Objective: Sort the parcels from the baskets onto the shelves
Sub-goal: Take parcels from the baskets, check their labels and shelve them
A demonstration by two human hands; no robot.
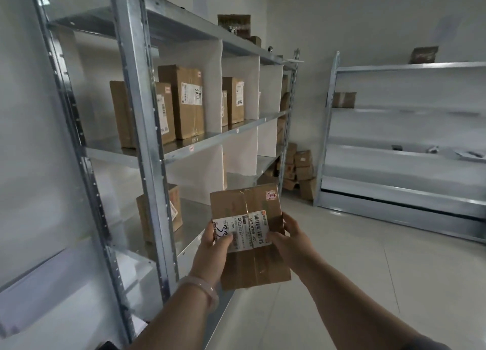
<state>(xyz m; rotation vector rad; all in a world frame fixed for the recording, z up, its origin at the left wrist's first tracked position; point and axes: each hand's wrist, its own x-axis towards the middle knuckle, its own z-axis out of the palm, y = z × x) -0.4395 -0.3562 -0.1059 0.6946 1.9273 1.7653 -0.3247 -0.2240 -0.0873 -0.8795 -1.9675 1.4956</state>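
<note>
A tall metal rack [210,139] stands to the left of the hands and runs away ahead of them. A second, mostly bare shelf unit [394,165] stands well off beyond the right hand, across the floor. On the rack level above the hands, several brown boxes [189,100] stand upright with their labels facing out. One more box [160,213] sits on the level just left of the left hand. A loose pile of boxes [299,171] lies on the floor far ahead, in the corner between the two units. No basket shows.

The parcel [249,265], a flat brown carton, is held in the air between both hands, near the rack's lower shelf edge but not on it. The left hand [213,249] grips its left side with the thumb pressed on the white label [249,228]. The right hand [292,239] grips the right edge, its thumb at the label's end. A pale bracelet [202,289] sits on the left wrist. A small pink sticker [271,195] marks the corner farthest from the hands.

The step in hand looks like reading the label to choose a slot. To do it well, the person should lift the left thumb off the handwritten number, match it to the shelf tags, then stand the parcel upright with its label facing out like the others.
</note>
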